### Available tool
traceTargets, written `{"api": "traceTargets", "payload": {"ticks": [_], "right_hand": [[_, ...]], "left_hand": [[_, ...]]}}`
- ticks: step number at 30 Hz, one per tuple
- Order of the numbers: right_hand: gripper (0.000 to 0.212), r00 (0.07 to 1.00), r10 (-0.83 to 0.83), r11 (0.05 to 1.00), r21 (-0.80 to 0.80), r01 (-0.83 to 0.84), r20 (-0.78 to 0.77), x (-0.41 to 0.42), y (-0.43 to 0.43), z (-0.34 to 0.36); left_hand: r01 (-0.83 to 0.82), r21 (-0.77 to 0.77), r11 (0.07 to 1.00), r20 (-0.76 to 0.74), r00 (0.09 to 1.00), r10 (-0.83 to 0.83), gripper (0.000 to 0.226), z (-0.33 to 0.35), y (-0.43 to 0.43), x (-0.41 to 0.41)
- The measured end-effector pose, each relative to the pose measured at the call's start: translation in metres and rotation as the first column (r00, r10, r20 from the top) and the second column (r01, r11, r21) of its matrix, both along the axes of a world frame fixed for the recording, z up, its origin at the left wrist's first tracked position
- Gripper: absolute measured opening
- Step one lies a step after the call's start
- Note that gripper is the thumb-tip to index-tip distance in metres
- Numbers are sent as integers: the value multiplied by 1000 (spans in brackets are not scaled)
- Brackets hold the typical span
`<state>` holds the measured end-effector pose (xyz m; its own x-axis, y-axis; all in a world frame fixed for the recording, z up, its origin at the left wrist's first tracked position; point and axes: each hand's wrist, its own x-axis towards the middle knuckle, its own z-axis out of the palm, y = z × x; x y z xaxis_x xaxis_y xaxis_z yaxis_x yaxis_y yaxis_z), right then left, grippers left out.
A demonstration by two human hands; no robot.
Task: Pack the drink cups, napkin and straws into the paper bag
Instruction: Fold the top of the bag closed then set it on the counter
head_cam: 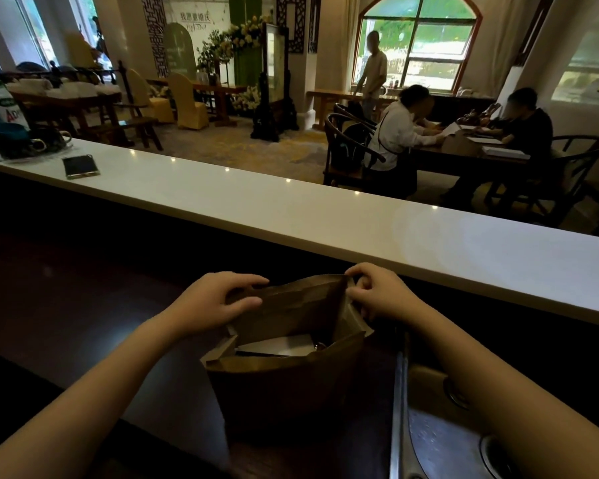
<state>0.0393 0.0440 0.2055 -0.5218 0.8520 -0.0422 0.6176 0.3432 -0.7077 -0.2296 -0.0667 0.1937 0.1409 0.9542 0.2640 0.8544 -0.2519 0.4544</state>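
Observation:
A brown paper bag [284,385] stands upright on the dark lower counter, its mouth open toward me. My left hand [215,299] grips the bag's far rim at the left corner. My right hand [377,292] pinches the far rim at the right corner. Inside the bag lies a pale flat napkin [277,345] with a small dark object beside it. No cups or straws can be made out in the dim interior.
A white raised countertop [325,216] runs across behind the bag, with a phone [81,166] and dark cups [25,141] at its left end. A steel sink [464,426] lies right of the bag. People sit at a table [464,157] beyond.

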Motion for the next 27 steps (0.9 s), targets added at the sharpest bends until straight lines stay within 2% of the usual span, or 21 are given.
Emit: {"api": "traceTargets", "payload": {"ticks": [1, 3, 4, 6, 9, 12, 14, 17, 24, 27], "right_hand": [[33, 998, 3, 1000, -24, -4, -64, 7, -3, -6], [35, 982, -18, 995, -101, -2, -189, 21, -10, -20], [35, 969, -34, 988, -156, -5, -246, 30, -14, -29], [37, 945, -24, 967, -247, -61, -327, 45, -24, -48], [30, 949, 90, 948, -267, -175, -303, 58, -40, -63], [36, 935, 137, 950, -224, -218, -328, 51, -45, -62], [38, 911, 137, 958, -181, -221, -388, 42, -43, -63], [31, 849, 122, 955, -171, -241, -513, 32, -45, -62], [23, 765, 14, 969, -179, -169, -644, 16, -50, -66], [23, 748, -19, 981, -155, -113, -664, 6, -45, -67]], "left_hand": [[-12, -39, 999, 162, 987, 18, 46, -5, -13, -5], [-69, -69, 995, 513, 853, 95, 70, -24, -45, -16], [-94, -79, 992, 637, 761, 123, 83, -38, -61, -19], [-96, -119, 988, 748, 646, 153, 103, -64, -88, -17], [-50, -184, 982, 787, 590, 178, 105, -92, -108, 2], [-146, -195, 970, 760, 603, 244, 70, -99, -105, 22], [-240, -124, 963, 738, 626, 251, 49, -94, -96, 32], [-328, -12, 945, 757, 614, 223, 30, -86, -84, 40], [-343, 19, 939, 756, 620, 211, 27, -69, -77, 39], [-398, 3, 917, 731, 627, 269, 16, -66, -67, 34]]}}
